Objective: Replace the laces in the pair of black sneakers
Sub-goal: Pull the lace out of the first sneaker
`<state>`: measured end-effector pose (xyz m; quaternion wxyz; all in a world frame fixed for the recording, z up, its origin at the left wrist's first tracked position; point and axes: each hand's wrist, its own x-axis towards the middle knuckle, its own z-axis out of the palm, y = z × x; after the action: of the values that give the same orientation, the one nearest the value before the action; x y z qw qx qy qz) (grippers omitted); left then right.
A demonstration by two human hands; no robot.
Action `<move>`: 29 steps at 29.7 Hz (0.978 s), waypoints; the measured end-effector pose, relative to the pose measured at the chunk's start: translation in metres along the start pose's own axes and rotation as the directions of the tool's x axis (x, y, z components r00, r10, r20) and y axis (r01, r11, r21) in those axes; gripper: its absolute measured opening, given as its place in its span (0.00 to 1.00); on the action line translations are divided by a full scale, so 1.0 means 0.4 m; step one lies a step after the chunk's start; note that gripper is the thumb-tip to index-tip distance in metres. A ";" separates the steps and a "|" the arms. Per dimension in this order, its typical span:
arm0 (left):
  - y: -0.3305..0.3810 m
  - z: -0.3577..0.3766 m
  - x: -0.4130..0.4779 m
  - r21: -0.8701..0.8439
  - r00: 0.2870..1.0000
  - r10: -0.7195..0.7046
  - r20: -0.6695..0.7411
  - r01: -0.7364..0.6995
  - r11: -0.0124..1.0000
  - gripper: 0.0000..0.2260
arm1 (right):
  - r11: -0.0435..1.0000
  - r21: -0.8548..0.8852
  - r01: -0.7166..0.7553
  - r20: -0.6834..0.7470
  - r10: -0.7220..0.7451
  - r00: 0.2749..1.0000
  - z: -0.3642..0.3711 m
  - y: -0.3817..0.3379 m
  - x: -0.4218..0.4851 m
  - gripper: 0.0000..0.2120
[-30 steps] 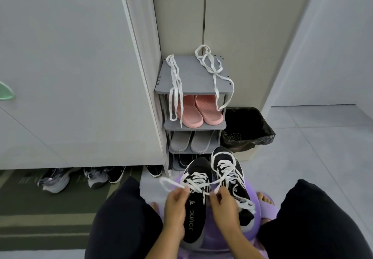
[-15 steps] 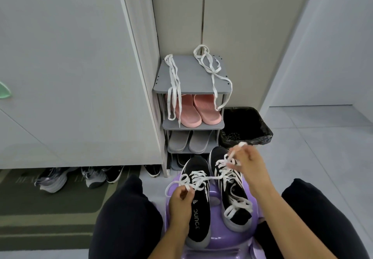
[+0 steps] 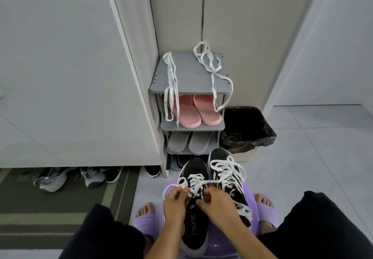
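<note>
Both hands work the left sneaker (image 3: 194,204) on the purple stool (image 3: 249,194) (raised for reach): left hand (image 3: 175,202) fingers pinch its white lace (image 3: 196,184), right hand (image 3: 219,203) pinches the other end, likely tying.

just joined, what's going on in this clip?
A seated person is lacing one black sneaker on a purple stool: left hand and right hand both pinch its white lace near the tongue. The second sneaker sits beside it, laced but untied. Two loose white laces hang off the grey shoe rack.
</note>
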<state>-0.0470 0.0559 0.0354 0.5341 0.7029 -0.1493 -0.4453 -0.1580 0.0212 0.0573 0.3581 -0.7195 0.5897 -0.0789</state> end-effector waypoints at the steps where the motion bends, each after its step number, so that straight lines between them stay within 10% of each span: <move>1: -0.003 -0.002 0.002 -0.023 1.000 -0.014 0.005 0.014 1.000 0.07 | 1.000 -0.001 0.008 -0.002 -0.008 1.000 -0.001 -0.002 0.002 0.17; 29: 0.196 -0.012 0.094 -0.279 0.974 0.215 -0.076 -0.227 0.933 0.06 | 0.990 -0.135 0.048 -0.095 -0.061 0.994 -0.017 -0.001 0.003 0.05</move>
<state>-0.0013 0.0027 0.0874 0.6800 0.6066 -0.1497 -0.3838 -0.1609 0.0174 0.0620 0.2777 -0.7527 0.5908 -0.0851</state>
